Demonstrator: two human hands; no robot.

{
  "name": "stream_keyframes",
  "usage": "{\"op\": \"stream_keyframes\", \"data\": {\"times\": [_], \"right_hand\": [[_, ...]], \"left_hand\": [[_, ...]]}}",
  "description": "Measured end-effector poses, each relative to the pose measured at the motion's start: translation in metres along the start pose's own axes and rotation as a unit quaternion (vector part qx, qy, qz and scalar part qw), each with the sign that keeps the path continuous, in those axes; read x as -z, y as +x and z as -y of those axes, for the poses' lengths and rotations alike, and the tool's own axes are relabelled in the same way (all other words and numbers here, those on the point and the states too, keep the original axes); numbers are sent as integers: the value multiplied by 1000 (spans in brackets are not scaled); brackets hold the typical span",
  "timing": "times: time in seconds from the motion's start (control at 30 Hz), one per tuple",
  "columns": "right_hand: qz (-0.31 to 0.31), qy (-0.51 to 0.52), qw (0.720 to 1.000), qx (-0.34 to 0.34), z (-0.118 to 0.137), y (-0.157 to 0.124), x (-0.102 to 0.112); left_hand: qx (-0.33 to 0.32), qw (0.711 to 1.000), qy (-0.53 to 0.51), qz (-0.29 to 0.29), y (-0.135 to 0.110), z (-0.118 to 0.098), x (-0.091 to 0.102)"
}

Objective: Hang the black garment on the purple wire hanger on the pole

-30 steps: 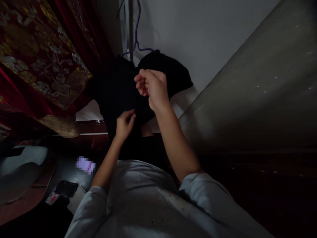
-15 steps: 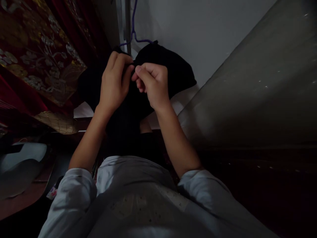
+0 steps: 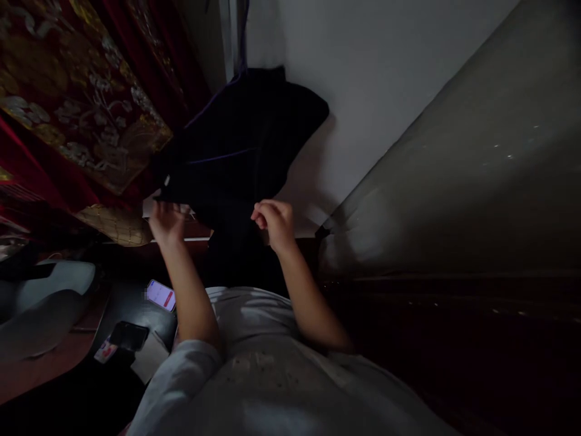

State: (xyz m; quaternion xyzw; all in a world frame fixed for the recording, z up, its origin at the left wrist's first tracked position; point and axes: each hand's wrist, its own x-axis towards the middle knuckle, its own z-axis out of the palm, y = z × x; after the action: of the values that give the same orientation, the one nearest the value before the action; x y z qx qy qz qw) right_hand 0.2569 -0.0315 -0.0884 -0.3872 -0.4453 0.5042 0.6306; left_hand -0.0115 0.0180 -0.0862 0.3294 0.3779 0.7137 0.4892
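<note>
**Black garment hanging by the wall, both hands at its lower edge**

Black garment [image 3: 245, 139] hangs on a purple hanger [image 3: 218, 158] against the white wall [image 3: 363, 72], beside red embroidered cloth [image 3: 68, 91]. The left hand [image 3: 166, 221], blurred, is at the hem's left corner; its grip cannot be told. The right hand [image 3: 272, 221] has its fingers curled against the thumb before the cloth. A lit phone [image 3: 161, 295] lies below.

The garment [image 3: 245, 151] is plain black, and the thin hanger [image 3: 213, 158] line crossing it is purple. At ten o'clock from it hangs a deep red cloth [image 3: 77, 91] worked with gold and silver-white flowers, while the wall [image 3: 363, 60] at one o'clock is plain white and the panel [image 3: 476, 181] at three o'clock is dull grey-olive with bright specks. At seven o'clock a phone [image 3: 161, 295] shows a white screen with a red bar, and the shirt [image 3: 272, 387] at six o'clock is pale grey.
</note>
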Motion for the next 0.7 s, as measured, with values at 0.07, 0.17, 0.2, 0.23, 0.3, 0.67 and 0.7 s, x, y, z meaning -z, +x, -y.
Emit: {"op": "stream_keyframes", "data": {"times": [0.07, 0.17, 0.2, 0.23, 0.3, 0.67, 0.7], "right_hand": [[-37, 61, 997, -37, -7, -4, 2], [-80, 132, 986, -55, -6, -1, 8], [-88, 145, 984, -50, -3, 0, 11], [-94, 154, 983, -43, 1, 1, 13], [-93, 160, 982, -36, 9, -1, 17], [-53, 141, 989, -6, 24, -6, 9], [-41, 129, 991, -9, 22, -7, 7]], "left_hand": [[54, 998, -8, -14, -22, 37, -5], [88, 994, 52, -23, -39, 70, -27], [62, 994, 81, -36, -42, 73, -33], [7, 992, 116, -49, -43, 72, -38], [-156, 968, 190, -48, -45, 60, -45], [-201, 979, -32, 21, 20, -34, -76], [-151, 987, -53, 10, 27, -29, -73]]}}
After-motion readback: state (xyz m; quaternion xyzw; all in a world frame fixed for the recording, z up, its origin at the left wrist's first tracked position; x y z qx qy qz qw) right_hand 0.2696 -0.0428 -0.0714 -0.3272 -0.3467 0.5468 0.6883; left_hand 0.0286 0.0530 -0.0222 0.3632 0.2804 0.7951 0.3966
